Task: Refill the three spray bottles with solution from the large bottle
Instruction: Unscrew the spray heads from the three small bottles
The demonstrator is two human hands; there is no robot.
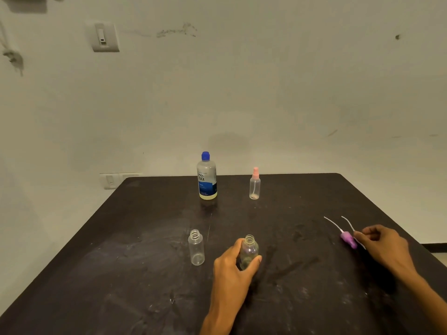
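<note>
The dark table (121, 250) fills the lower frame, its near edge and both near corners cut off. On it I count one large bottle (207, 176) with a blue cap, standing upright at the far middle, a little yellowish liquid at its base. Three small clear spray bottles: the capped bottle (254, 186), its pink sprayer on, stands near the large one to its right; the open bottle (196, 247) stands alone nearer me, neck bare; the held bottle (249, 250), also uncapped, stands upright just right of it. My left hand (233, 269) curls around that held bottle, thumb on one side and fingers on the other. Two sprayer tubes show at the right: the purple sprayer head (348, 240) lies on the table, and a second tube (348, 223) runs into my right hand (382, 245), whose fingers curl loosely over it; its head is hidden, so I cannot tell whether I grip it. On the wall, two switch plates (105, 37).
</note>
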